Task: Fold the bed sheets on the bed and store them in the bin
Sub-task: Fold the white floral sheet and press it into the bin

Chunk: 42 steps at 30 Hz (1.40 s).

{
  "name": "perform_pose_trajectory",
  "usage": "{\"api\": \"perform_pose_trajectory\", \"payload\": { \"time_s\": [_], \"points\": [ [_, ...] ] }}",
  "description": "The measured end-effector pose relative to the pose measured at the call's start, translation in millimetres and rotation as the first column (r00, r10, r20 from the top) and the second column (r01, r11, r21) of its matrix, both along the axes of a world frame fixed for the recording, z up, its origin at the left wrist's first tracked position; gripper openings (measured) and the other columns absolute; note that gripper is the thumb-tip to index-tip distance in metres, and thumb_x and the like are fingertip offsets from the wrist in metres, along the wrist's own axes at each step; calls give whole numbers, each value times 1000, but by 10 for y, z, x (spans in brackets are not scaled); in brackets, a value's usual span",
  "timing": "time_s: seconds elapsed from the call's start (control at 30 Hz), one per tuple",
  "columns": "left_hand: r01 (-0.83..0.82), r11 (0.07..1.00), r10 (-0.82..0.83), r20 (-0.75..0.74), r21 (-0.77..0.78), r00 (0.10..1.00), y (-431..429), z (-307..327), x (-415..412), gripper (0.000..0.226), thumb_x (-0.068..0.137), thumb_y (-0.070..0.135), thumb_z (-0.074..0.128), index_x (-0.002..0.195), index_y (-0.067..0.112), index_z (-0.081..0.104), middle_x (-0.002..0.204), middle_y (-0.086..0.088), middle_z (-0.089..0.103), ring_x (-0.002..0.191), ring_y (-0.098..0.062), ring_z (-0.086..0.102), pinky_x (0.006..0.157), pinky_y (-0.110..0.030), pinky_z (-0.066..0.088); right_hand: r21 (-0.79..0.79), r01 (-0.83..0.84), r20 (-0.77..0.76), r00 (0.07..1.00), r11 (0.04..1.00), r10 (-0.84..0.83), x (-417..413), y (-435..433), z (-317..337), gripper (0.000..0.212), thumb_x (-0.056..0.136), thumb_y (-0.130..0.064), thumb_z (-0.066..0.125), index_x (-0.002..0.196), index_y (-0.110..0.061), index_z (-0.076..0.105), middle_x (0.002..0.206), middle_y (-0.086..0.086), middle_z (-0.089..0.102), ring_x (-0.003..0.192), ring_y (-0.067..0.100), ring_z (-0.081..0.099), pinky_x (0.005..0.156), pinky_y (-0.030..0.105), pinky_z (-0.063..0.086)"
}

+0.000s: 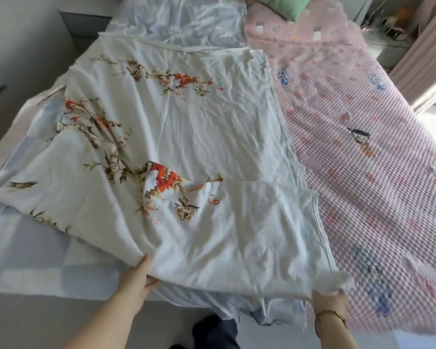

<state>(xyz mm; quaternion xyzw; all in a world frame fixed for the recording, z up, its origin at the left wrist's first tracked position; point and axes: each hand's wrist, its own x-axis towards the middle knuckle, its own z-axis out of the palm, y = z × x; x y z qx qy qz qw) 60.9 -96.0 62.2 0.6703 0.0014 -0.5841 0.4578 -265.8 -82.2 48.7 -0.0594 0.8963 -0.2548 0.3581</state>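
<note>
Head view. Floral sheet (186,127) lay spread and creased across the bed (23,260), its right edge beside a pink quilt (363,147). Left hand (139,275) grip pinched the near hem, thumb on top. Right hand (330,301) grip pinched the near corner, somewhat blurred. Judged early: perhaps one fold made, more folds left, storing not begun. No bin in view.

Home bedroom: a wide bed (35,268) carries a white floral sheet (186,127) and a pink bumpy coverlet (363,177), with a green pillow (290,5) at its head. Off the bed's far right corner hang pink curtains (423,59), off its far left stands a grey cabinet (86,23).
</note>
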Motion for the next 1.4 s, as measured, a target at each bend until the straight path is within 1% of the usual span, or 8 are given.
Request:
{"api": "perform_pose_trajectory", "payload": {
  "time_s": [0.2, 0.4, 0.53, 0.63, 0.77, 0.9, 1.1, 1.4],
  "points": [
    [97, 994, -97, 1, -59, 995, -461, 155, -91, 40, 98, 15, 40, 135, -1, 38, 133, -21, 47, 123, -35, 45, 92, -38, 38, -70, -653, -224, 747, 754, 626, 661, -357, 225, 46, 93, -12, 47, 138, -8, 36, 144, 9, 36, 132, 25, 34, 109, 35, 29],
    [79, 993, -90, -126, -90, 988, -809, 275, -6, 35, 99, 18, 38, 128, 1, 46, 93, -10, 60, 88, -25, 57, 81, -35, 44, -15, -993, -285, -108, -117, 952, 2046, -1010, 503, 67, 89, -38, 37, 147, -21, 10, 154, -5, 13, 142, 11, 11, 114, 26, 3],
    [161, 982, -175, -167, -94, 970, -916, 246, 269, 29, 98, 27, 40, 98, 9, 61, 95, -10, 65, 88, -18, 60, 84, -31, 47, 229, -931, -321, -349, -285, 881, 2656, -1257, 452, 62, 92, -15, 41, 146, -17, 10, 148, 6, 25, 139, 23, 16, 114, 38, 3],
    [258, 963, -268, -177, -80, 947, -1004, 101, 612, 32, 98, 32, 38, 99, 10, 61, 97, -6, 66, 92, -17, 60, 101, -35, 37, 320, -913, -379, -367, -252, 850, 2821, -1374, 279, 49, 84, -19, 57, 130, -13, 42, 128, 7, 49, 124, 25, 42, 108, 34, 24],
    [333, 937, -327, -76, 101, 942, -1124, -270, 1502, 37, 99, 34, 33, 108, 8, 57, 106, -8, 60, 93, -22, 53, 98, -36, 35, 388, -918, -526, -290, -78, 800, 3080, -1336, -19, 58, 8, -25, 87, 63, -20, 67, 60, -3, 63, 58, 17, 66, 71, 28, 51],
    [156, 935, -205, 126, 317, 971, -1267, -622, 2645, 45, 97, 34, 42, 122, -1, 53, 99, -17, 61, 82, -30, 57, 59, -26, 37, 423, -906, -552, -246, 13, 797, 3444, -1158, -347, 63, 30, -19, 75, 88, -16, 52, 66, -2, 62, 58, 20, 64, 82, 37, 40],
    [-96, 866, -230, 561, 491, 795, -1687, -810, 3616, 74, 86, 33, 62, 140, -2, 25, 141, -21, 35, 124, -34, 42, 94, -38, 38, 396, -917, -448, -230, -39, 864, 4018, -1074, -456, 26, 53, -21, 54, 70, -14, 72, 60, -3, 64, 55, 18, 65, 70, 31, 54],
    [-131, 985, 110, 174, 112, 979, -2001, -984, 4407, 44, 91, 30, 56, 131, 13, 50, 131, -2, 54, 117, -16, 53, 100, -33, 41, 423, -906, -415, -198, -4, 888, 4173, -1001, -332, 25, 43, -22, 54, 61, -28, 71, 47, -7, 60, 45, 5, 60, 75, 28, 35]
  ]
}}
